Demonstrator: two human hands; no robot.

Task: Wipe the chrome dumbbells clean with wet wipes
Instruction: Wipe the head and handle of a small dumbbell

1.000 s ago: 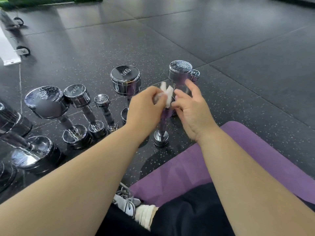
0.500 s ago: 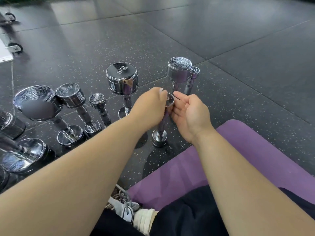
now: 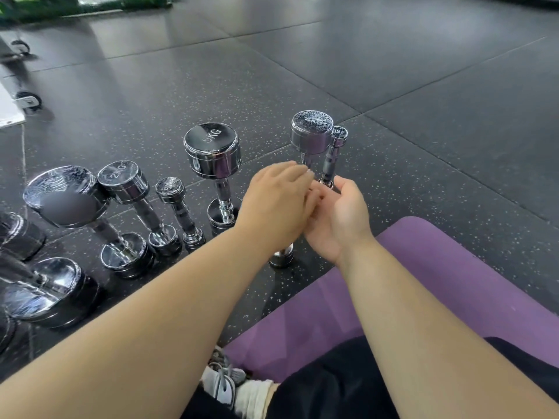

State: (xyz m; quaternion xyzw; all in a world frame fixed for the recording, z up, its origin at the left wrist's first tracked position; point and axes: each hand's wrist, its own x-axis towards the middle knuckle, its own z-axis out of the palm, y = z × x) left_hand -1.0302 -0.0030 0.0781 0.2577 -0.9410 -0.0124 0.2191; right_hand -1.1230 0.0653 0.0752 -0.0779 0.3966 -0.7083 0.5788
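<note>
Chrome shows only at the foot of the small dumbbell being worked on, which stands upright on the rubber floor just off the purple mat. Its head and shaft are covered by the left hand. Whether a wet wipe is held beneath that hand, or the fingers are closed on the head, cannot be told. The right hand is held released, palm turned inward, cupped beside the shaft. The wiping of the upper end is judged to be in hand. Next, shaft and foot would need wiping, with the dumbbell steadied against tipping. The 5KG dumbbell is left standing nearby.
</note>
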